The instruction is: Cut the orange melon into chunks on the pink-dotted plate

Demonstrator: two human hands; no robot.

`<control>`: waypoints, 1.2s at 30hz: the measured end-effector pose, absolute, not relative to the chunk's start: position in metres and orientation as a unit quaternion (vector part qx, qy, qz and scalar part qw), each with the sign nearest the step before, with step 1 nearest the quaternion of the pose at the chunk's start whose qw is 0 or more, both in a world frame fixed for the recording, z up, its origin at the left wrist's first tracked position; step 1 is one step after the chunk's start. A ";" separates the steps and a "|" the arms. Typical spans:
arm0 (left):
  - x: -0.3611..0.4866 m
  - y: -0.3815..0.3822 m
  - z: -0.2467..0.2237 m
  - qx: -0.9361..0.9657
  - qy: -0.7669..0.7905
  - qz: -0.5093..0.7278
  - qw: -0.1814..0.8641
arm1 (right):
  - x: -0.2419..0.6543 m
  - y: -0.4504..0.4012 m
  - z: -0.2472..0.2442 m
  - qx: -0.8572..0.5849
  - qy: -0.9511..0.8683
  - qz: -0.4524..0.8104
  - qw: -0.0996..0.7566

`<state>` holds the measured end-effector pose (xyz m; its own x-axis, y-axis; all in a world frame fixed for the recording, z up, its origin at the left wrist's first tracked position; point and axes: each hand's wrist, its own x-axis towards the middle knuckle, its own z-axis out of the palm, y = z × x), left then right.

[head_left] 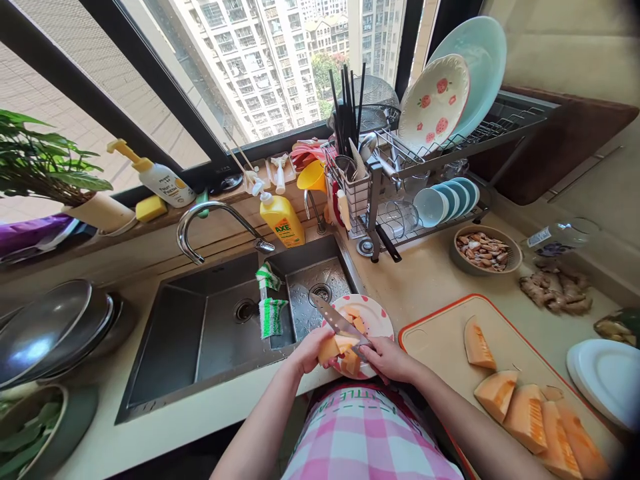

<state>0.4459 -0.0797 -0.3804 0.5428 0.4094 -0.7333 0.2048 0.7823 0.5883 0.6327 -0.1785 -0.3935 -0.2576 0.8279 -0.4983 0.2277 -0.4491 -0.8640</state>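
Observation:
My left hand (310,351) grips a slice of orange melon (333,348) above a white plate with red spots (376,319). My right hand (390,360) is shut on the dark handle of a kitchen knife (340,319). The knife's steel blade slants up and to the left, and its edge rests on the melon slice. Cut melon chunks (351,363) lie on the plate, partly hidden behind my hands. To the right, several peeled melon wedges (525,420) lie on an orange-rimmed cutting board (440,327).
A steel double sink (225,320) with a green-striped sponge (271,317) lies left of the plate. Behind stand a dish rack (400,160), yellow dish soap (283,219) and a bowl of nuts (485,250). Ginger (555,288) and a white plate (605,373) lie right.

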 end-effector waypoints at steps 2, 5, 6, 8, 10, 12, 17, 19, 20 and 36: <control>0.448 -0.081 -0.377 0.297 0.466 0.064 0.831 | 0.633 -0.178 -0.394 -0.552 -0.456 0.653 0.246; 0.447 -0.083 -0.371 0.273 0.431 0.083 0.856 | 0.633 -0.177 -0.396 -0.544 -0.402 0.683 0.274; 0.446 -0.083 -0.370 0.277 0.426 0.096 0.856 | 0.633 -0.177 -0.397 -0.542 -0.383 0.694 0.280; 0.446 -0.085 -0.370 0.293 0.434 0.129 0.842 | 0.633 -0.177 -0.399 -0.532 -0.343 0.719 0.287; 0.446 -0.088 -0.370 0.304 0.451 0.154 0.825 | 0.633 -0.177 -0.400 -0.518 -0.306 0.743 0.293; 0.447 -0.091 -0.373 0.311 0.458 0.166 0.816 | 0.632 -0.177 -0.400 -0.504 -0.278 0.761 0.299; 0.446 -0.094 -0.380 0.327 0.454 0.180 0.809 | 0.626 -0.173 -0.395 -0.506 -0.269 0.763 0.299; 0.443 -0.094 -0.383 0.310 0.461 0.173 0.813 | 0.625 -0.172 -0.393 -0.514 -0.272 0.759 0.294; 0.442 -0.094 -0.384 0.300 0.464 0.165 0.817 | 0.624 -0.171 -0.393 -0.513 -0.273 0.759 0.293; 0.440 -0.095 -0.389 0.384 0.437 0.160 0.798 | 0.616 -0.163 -0.393 -0.492 -0.252 0.779 0.296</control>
<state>0.4397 -0.0946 -0.3893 0.5677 0.5903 -0.5738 0.0798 0.6543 0.7520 0.6164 -0.1633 -0.3929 -0.3398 0.7094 -0.6174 -0.2136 -0.6976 -0.6839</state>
